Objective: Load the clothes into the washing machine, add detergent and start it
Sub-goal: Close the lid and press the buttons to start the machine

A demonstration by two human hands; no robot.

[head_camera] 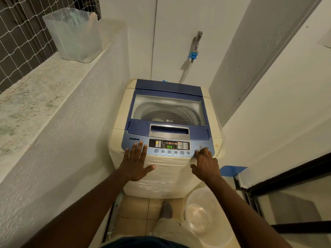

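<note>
— Where is the washing machine (166,133)?
— In the narrow corner between the left parapet wall (59,111) and the right wall, its blue lid (169,104) down; the steel drum shows through the lid's window, but I cannot tell what lies inside.
— And the panel?
— The control panel (168,146) runs along the machine's front edge. Its display (169,146) reads 44 in green.
— The hands?
— The left hand (137,161) lies flat, fingers spread, over the front left corner of the machine, fingertips on the panel's blue edge. The right hand (206,162) is curled at the front right corner, its forefinger on a round button (196,151) just below the power button (201,147). Neither hand holds anything.
— Around it?
— A tap (197,42) with a blue connector on the back wall, a clear container (75,34) on the ledge at left, a clear plastic basin (202,212) on the floor beside the machine's right front corner.
</note>
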